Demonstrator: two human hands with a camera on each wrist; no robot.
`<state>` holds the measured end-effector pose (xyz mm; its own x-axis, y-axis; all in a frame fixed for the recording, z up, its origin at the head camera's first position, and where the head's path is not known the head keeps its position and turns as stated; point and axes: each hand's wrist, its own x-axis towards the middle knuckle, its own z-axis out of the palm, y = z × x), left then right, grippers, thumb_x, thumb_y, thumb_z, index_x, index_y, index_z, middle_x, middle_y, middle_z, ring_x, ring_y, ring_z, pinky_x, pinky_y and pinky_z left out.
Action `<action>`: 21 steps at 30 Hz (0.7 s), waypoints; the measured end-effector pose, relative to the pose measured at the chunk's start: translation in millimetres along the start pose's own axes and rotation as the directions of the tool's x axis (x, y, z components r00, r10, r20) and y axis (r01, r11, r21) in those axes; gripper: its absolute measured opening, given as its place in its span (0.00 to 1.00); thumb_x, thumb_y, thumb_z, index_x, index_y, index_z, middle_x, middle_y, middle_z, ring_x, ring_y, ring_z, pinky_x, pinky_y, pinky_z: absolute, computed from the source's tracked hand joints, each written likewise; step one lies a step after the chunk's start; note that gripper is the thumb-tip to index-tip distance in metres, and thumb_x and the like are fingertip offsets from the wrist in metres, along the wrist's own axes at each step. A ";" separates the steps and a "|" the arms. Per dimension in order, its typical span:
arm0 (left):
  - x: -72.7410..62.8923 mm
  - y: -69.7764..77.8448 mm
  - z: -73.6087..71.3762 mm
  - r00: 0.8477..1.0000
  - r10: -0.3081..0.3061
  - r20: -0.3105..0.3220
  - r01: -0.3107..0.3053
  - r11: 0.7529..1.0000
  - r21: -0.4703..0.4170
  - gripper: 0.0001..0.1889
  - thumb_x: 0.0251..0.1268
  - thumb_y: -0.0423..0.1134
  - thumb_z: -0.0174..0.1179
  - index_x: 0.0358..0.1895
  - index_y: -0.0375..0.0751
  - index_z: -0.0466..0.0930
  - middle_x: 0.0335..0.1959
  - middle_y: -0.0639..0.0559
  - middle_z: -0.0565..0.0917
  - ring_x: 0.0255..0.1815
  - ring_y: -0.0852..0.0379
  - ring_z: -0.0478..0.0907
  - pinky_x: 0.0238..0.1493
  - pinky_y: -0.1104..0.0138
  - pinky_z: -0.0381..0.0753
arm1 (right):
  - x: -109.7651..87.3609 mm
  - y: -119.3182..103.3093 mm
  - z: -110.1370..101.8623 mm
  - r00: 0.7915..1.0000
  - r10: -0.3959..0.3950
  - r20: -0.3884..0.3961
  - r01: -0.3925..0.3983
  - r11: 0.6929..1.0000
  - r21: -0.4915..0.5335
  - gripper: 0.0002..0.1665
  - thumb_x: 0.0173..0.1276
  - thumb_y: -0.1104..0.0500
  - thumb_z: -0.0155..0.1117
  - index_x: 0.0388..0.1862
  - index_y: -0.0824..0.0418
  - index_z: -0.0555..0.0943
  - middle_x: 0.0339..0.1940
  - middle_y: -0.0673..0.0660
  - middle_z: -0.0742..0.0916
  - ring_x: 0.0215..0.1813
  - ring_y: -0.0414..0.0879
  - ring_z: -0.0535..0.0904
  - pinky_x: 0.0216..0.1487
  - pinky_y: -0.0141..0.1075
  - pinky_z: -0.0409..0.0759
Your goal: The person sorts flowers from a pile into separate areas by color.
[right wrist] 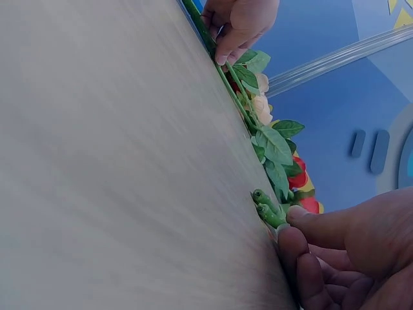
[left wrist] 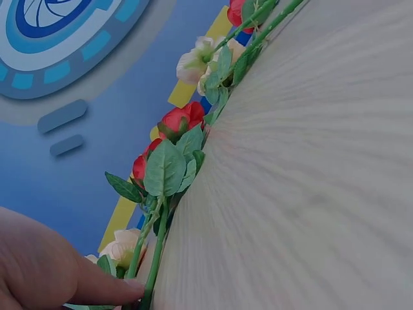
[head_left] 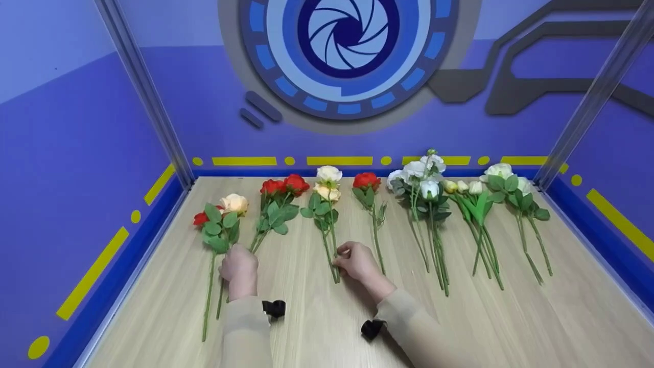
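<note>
My left hand (head_left: pixel 240 268) pinches the lower stems of two red roses (head_left: pixel 284 186), which lie on the table. In the left wrist view the thumb (left wrist: pixel 103 284) presses against their green stems (left wrist: pixel 153 265). Close on its left lie a peach rose (head_left: pixel 235 203) and a partly hidden red rose (head_left: pixel 201 218), with long stems running below the hand. My right hand (head_left: pixel 357 260) pinches the stems of a cream rose (head_left: pixel 328 174) and a peach rose (head_left: pixel 327 192) near their lower ends. The cut stem ends (right wrist: pixel 268 210) show beside its thumb in the right wrist view.
Right of my right hand lie a single red rose (head_left: pixel 367 181), a bunch of white flowers (head_left: pixel 416 169), pale tulips (head_left: pixel 475 188) and white roses (head_left: pixel 499 171). The wooden table (head_left: pixel 317 327) ends at a blue back wall (head_left: pixel 194 102) and side walls.
</note>
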<state>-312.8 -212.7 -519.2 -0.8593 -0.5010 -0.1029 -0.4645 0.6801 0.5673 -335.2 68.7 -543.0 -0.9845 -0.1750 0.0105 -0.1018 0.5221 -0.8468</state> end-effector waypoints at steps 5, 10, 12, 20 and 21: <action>-0.1 1.0 -3.8 1.000 -0.003 0.009 0.003 1.000 -0.020 0.12 0.69 0.29 0.49 0.35 0.31 0.84 0.45 0.30 0.88 0.50 0.30 0.84 0.54 0.40 0.79 | -0.5 -0.7 0.2 1.000 -0.001 -0.003 0.001 1.000 -0.013 0.15 0.63 0.65 0.76 0.46 0.70 0.84 0.25 0.58 0.89 0.19 0.37 0.80 0.23 0.28 0.76; 0.9 2.4 -5.3 1.000 0.021 -0.001 -0.021 0.999 -0.050 0.12 0.71 0.31 0.49 0.35 0.33 0.84 0.43 0.32 0.88 0.47 0.32 0.85 0.49 0.41 0.81 | -0.2 -1.3 -0.2 1.000 0.010 0.010 -0.010 1.000 -0.011 0.16 0.63 0.65 0.75 0.47 0.70 0.83 0.25 0.57 0.88 0.19 0.37 0.80 0.23 0.28 0.77; 0.6 3.6 -6.2 1.000 0.028 -0.006 -0.028 0.997 -0.072 0.12 0.72 0.32 0.51 0.41 0.33 0.85 0.46 0.33 0.88 0.49 0.33 0.85 0.50 0.41 0.82 | 0.1 -1.7 -0.5 1.000 0.021 0.016 -0.021 1.000 -0.009 0.16 0.64 0.65 0.75 0.48 0.70 0.83 0.25 0.56 0.88 0.19 0.37 0.80 0.23 0.28 0.77; 0.0 7.8 -8.0 1.000 0.027 -0.002 -0.027 0.984 -0.173 0.15 0.73 0.33 0.52 0.54 0.34 0.84 0.54 0.34 0.86 0.55 0.34 0.84 0.54 0.43 0.81 | 0.3 -1.8 -1.7 1.000 0.016 0.020 -0.016 1.000 -0.023 0.17 0.64 0.63 0.75 0.49 0.70 0.83 0.24 0.56 0.87 0.19 0.37 0.80 0.24 0.28 0.75; -0.1 8.4 -8.3 1.000 0.027 0.001 -0.026 0.982 -0.186 0.15 0.73 0.33 0.52 0.55 0.34 0.83 0.55 0.34 0.86 0.55 0.34 0.83 0.54 0.43 0.80 | -0.1 -1.8 -1.8 1.000 0.014 0.019 -0.013 1.000 -0.021 0.17 0.64 0.63 0.76 0.48 0.70 0.83 0.24 0.56 0.87 0.19 0.37 0.80 0.24 0.28 0.76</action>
<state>-314.9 -211.5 -507.7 -0.8717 -0.4820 -0.0887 -0.3940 0.5815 0.7118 -335.2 69.3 -540.5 -0.9830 -0.1833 -0.0112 -0.0914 0.5415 -0.8357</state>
